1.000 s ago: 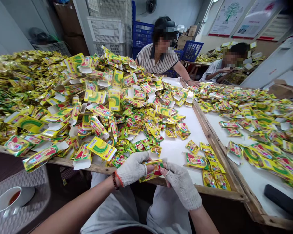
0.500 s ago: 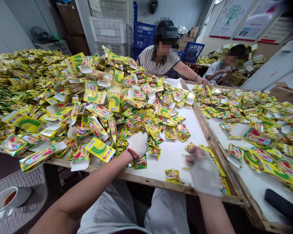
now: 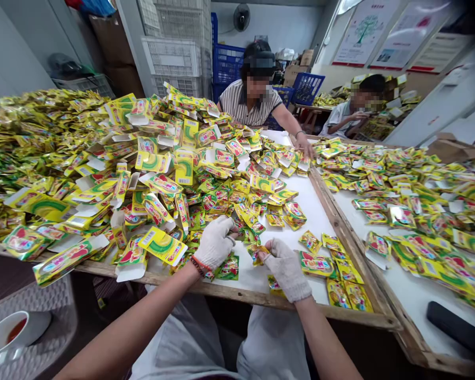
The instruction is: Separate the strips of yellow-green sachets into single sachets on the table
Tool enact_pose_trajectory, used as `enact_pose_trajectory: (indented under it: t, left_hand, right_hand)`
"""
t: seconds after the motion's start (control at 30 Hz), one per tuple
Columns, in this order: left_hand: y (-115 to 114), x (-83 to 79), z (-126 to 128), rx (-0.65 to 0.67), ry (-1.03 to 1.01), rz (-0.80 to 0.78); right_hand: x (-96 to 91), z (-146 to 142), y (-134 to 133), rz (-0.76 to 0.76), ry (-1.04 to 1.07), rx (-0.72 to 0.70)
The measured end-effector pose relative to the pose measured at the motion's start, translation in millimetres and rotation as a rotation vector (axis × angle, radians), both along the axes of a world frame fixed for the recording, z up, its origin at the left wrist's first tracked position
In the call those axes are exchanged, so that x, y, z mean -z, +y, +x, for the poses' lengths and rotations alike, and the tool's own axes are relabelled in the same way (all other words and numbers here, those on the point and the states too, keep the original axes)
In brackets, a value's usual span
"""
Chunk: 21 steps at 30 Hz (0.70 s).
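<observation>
My right hand (image 3: 288, 270), in a white fingerless glove, pinches a small yellow sachet (image 3: 256, 254) just above the white tabletop. My left hand (image 3: 216, 245), gloved the same way, is at the near edge of the pile with its fingers curled; what they hold is hidden. Green-and-yellow sachets (image 3: 227, 268) lie under and beside the left wrist. Right of my right hand lie a yellow printed box (image 3: 316, 264) and several sachets (image 3: 346, 270) laid close together along the wooden rail. Another sachet (image 3: 275, 285) is partly covered by my right hand.
A large heap of open boxes (image 3: 154, 161) and sachets covers the left side. A wooden divider (image 3: 342, 224) separates a second section, strewn with more packs, with a black object (image 3: 455, 327) there. Across the table, a co-worker's hand (image 3: 304, 143) touches the packs. A cup (image 3: 18, 332) stands lower left.
My right hand has moved left from the rail side towards my left hand and now pinches a sachet. The box and sachets it covered now show. The co-worker's hand has shifted left.
</observation>
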State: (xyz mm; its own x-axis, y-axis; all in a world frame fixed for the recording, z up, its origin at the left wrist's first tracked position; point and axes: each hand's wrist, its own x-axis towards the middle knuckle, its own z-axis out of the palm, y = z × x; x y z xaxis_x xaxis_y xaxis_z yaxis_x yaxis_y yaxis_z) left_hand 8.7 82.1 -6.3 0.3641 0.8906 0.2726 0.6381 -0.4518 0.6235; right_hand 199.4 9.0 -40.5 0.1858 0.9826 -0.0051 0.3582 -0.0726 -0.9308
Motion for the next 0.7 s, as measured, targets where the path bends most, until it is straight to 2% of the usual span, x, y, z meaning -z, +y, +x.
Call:
enact_pose_trajectory:
  t: [0.1, 0.23, 0.37, 0.47, 0.53, 0.6, 0.7]
  left_hand:
    - [-14.9, -2.9, 1.7, 0.000, -0.245, -0.122]
    - [-39.3, 1.3, 12.9, 0.002, -0.569, -0.392]
    - [-59.5, 9.2, 23.0, 0.081, -0.979, -0.638]
    - [-70.9, 10.4, 27.5, 0.103, -1.218, -0.840]
    - [-75.6, 10.0, 28.7, 0.129, -1.319, -0.940]
    - [-76.1, 10.9, 27.8, 0.152, -1.353, -0.964]
    - [-69.4, 15.4, 23.8, 0.084, -1.258, -0.875]
  right_hand:
    - [-10.8, -5.2, -7.8, -0.010, 0.228, 0.011]
    - [-18.8, -19.9, -13.1, 0.035, 0.233, 0.026]
    - [-15.7, -28.4, -19.9, 0.023, 0.187, 0.082]
    - [-13.2, -27.8, -25.6, -0.019, 0.408, 0.106]
    - [-12.2, -26.0, -28.4, -0.071, 0.658, 0.092]
    - [-11.3, -24.9, -30.9, -0.115, 0.817, 0.053]
    - [-11.2, -27.1, -35.9, -0.095, 0.809, 0.081]
